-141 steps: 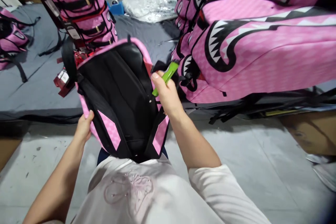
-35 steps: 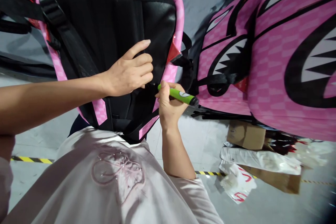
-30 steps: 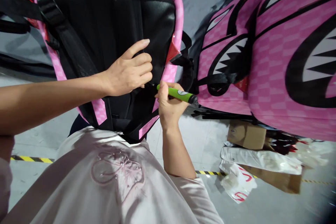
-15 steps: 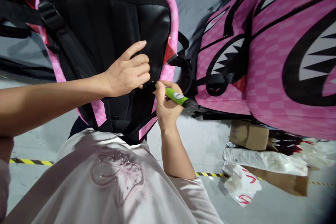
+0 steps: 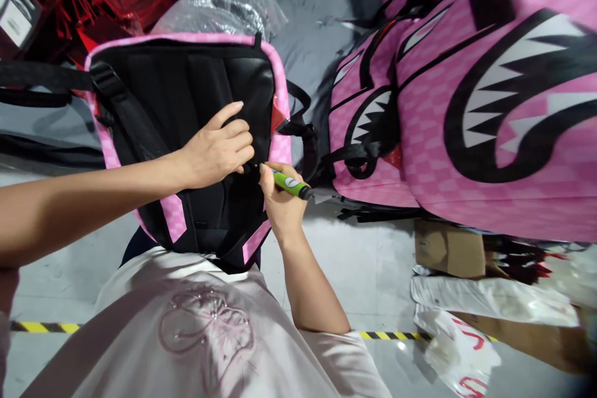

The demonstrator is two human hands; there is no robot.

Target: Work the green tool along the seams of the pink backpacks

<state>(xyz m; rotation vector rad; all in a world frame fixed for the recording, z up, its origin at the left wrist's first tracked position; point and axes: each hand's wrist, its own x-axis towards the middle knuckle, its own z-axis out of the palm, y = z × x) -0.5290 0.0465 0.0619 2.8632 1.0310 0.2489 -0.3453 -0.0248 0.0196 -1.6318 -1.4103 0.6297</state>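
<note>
In the head view, I am holding a green pen-like tool (image 5: 291, 185) in my right hand (image 5: 282, 202), thumb and fingers clamped round it; whether it is a marker or something else, I cannot tell. Its long axis is running from ten o'clock to four, the dark end pointing at four and the other end disappearing among my fingertips, against the backpack (image 5: 186, 99). My left hand (image 5: 217, 149) is lying at ten o'clock from the right one, its fingers curling over the black back panel; I cannot tell whether they are pinching anything. The patch between both sets of fingertips is lying just beside each, neither hand being clearly nearer.

The backpack is sitting between me and the table (image 5: 312, 6), its lower end meeting my shirt (image 5: 214, 336) at six o'clock and its top pointing to twelve. It is showing black padding, a pink checkered border, a black shoulder strap (image 5: 135, 121) slanting from ten o'clock toward seven, and a red tab (image 5: 280, 117) between two and three. Beyond it, a clear plastic bag (image 5: 224, 3) is lying toward twelve, and pink shark-mouth backpacks (image 5: 429, 118) are filling three o'clock.
</note>
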